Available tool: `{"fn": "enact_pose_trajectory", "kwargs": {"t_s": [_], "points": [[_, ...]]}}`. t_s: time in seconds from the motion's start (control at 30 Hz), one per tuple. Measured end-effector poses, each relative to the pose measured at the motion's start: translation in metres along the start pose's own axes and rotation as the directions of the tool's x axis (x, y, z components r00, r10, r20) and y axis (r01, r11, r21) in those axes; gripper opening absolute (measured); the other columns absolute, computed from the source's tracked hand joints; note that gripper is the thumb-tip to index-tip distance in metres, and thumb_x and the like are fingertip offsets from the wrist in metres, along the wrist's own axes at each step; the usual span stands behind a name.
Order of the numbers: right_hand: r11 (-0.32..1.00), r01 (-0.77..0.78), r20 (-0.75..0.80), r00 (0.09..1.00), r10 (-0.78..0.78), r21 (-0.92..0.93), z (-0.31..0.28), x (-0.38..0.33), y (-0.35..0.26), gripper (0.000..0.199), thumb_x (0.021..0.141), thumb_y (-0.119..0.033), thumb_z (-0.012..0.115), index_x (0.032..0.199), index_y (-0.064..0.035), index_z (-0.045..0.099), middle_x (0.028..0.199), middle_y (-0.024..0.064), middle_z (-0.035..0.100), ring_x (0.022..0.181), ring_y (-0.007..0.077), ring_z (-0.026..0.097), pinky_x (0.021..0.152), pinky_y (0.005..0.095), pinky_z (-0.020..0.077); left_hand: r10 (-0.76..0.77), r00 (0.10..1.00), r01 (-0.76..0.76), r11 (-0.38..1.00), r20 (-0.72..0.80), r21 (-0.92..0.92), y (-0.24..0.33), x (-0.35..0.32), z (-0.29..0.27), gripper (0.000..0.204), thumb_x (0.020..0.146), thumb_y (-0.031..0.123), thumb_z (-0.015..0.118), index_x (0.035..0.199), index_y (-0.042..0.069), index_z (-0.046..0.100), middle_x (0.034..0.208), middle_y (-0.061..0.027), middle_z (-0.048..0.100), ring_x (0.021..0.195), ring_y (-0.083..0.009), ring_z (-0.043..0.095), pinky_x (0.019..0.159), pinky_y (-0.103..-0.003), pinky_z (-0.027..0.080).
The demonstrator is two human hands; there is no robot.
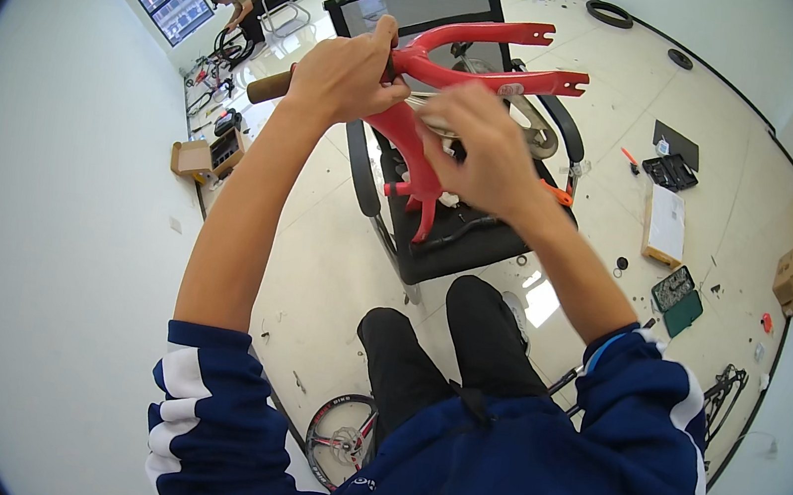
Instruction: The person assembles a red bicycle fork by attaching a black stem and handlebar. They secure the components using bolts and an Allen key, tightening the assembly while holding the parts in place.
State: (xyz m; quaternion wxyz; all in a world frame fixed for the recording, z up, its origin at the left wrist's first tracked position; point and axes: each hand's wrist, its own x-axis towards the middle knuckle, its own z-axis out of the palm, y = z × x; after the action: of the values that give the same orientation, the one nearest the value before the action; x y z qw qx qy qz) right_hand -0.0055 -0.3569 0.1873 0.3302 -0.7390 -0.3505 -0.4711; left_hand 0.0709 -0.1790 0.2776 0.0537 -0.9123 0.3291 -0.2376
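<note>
A red bicycle fork (433, 47) lies sideways above the chair, its two legs pointing right. My left hand (344, 75) is wrapped round it by the crown, and a brown tube (269, 87) sticks out on the hand's left side. Below the fork is a red bicycle frame (410, 144), reaching down to the seat of a black office chair (466, 252). My right hand (485, 149) is beside the frame, just under the lower fork leg. Motion smears its fingers, so what they touch is hidden. Behind it, a grey metal part (537, 131) partly shows.
On the tiled floor to the right lie an open black tool case (670, 171), a white box (665, 223) and a green case (682, 313). A wheel (341, 441) is near my legs. Another person (245, 7) bends over at the far left, near a cardboard box (193, 161).
</note>
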Motion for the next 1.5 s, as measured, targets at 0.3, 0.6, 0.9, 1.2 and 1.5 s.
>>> {"fn": "enact_pose_trajectory", "kwargs": {"t_s": [0.3, 0.6, 0.9, 1.2, 1.5], "points": [[0.99, -0.063, 0.365, 0.925, 0.105, -0.125, 0.008, 0.08, 0.055, 0.019, 0.085, -0.018, 0.071, 0.098, -0.0048, 0.076, 0.095, 0.0107, 0.07, 0.078, 0.0253, 0.065, 0.073, 0.0341, 0.0513, -0.012, 0.999, 0.011, 0.999, -0.03, -0.043, -0.002, -0.005, 0.0, 0.045, 0.075, 0.029, 0.065, 0.105, 0.002, 0.045, 0.067, -0.0172, 0.066, 0.063, -0.0365, 0.067, 0.059, -0.044, 0.056], [0.987, -0.163, 0.421, 0.894, 0.154, -0.015, 0.02, 0.094, 0.051, 0.026, 0.079, -0.021, 0.077, 0.099, -0.0044, 0.076, 0.099, 0.0109, 0.071, 0.076, 0.0248, 0.066, 0.073, 0.0305, 0.052, -0.044, 0.997, 0.043, 0.999, -0.056, -0.013, -0.008, -0.015, 0.001, 0.045, 0.076, 0.027, 0.066, 0.106, 0.0, 0.044, 0.068, -0.0187, 0.066, 0.064, -0.0374, 0.067, 0.059, -0.044, 0.055], [0.974, -0.127, 0.478, 0.854, 0.204, -0.188, 0.023, 0.097, 0.03, 0.035, 0.074, -0.031, 0.08, 0.099, -0.0068, 0.075, 0.086, 0.0107, 0.073, 0.073, 0.0285, 0.068, 0.072, 0.0345, 0.0539, -0.008, 0.997, 0.011, 0.999, -0.08, 0.037, -0.021, -0.016, 0.011, 0.048, 0.076, 0.026, 0.07, 0.107, 0.002, 0.041, 0.072, -0.017, 0.067, 0.069, -0.037, 0.068, 0.061, -0.044, 0.055], [0.961, -0.003, 0.442, 0.887, 0.13, -0.276, 0.028, 0.087, 0.02, 0.036, 0.085, -0.029, 0.069, 0.119, -0.0164, 0.069, 0.094, 0.0086, 0.072, 0.081, 0.0264, 0.069, 0.076, 0.037, 0.0545, 0.007, 0.999, 0.007, 0.93, 0.035, -0.368, -0.034, -0.028, -0.017, 0.08, 0.071, 0.028, 0.082, 0.132, 0.006, 0.034, 0.102, -0.0206, 0.067, 0.095, -0.0355, 0.066, 0.082, -0.042, 0.054], [0.966, 0.118, 0.335, 0.942, -0.034, -0.232, 0.033, 0.083, 0.039, 0.041, 0.083, -0.023, 0.069, 0.122, -0.0095, 0.067, 0.094, 0.0119, 0.07, 0.081, 0.0271, 0.067, 0.075, 0.0365, 0.0531, -0.238, 0.944, 0.248, 0.968, 0.228, -0.018, -0.086, -0.072, -0.023, 0.045, 0.077, 0.024, 0.074, 0.112, 0.002, 0.058, 0.094, -0.018, 0.069, 0.087, -0.0332, 0.065, 0.077, -0.042, 0.05]]}}
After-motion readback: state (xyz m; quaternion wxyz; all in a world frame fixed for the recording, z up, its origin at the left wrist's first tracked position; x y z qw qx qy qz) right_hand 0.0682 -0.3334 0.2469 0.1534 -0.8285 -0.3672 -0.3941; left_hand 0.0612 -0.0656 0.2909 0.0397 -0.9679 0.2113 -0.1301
